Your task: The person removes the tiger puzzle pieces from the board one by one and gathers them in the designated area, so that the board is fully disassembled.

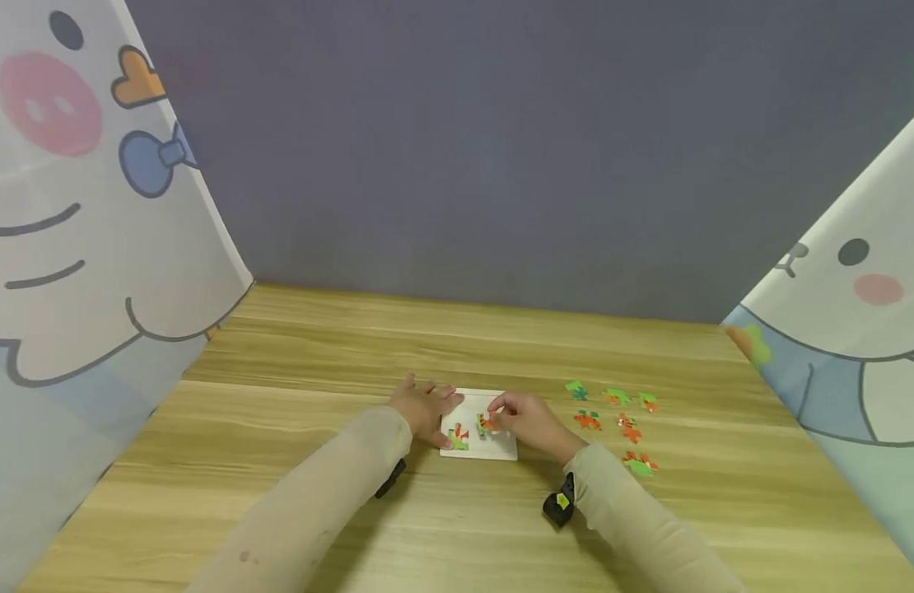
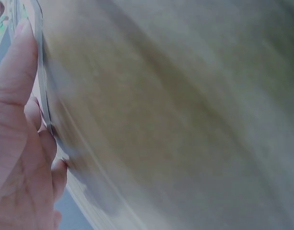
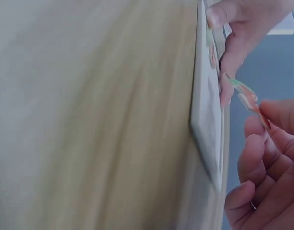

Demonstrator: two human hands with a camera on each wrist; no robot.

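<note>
A white puzzle board [image 1: 494, 450] lies on the table between both hands. One orange and green puzzle piece [image 1: 459, 440] sits in its near left corner. My left hand [image 1: 418, 409] rests at the board's left side with fingers spread; in the left wrist view its thumb [image 2: 17, 62] lies along the board's edge. Thumb and forefinger of my right hand [image 1: 534, 422] pinch another orange and green puzzle piece [image 3: 247, 97]. The right wrist view shows this piece tilted and raised over the board, its lower end hidden between the fingertips.
To the right of the board, several loose puzzle pieces [image 1: 587, 421] lie spread on the wooden table [image 1: 316, 354]. A dark grey panel [image 1: 464, 165] stands behind the table, with cartoon-print cloths [image 1: 94, 288] at both sides.
</note>
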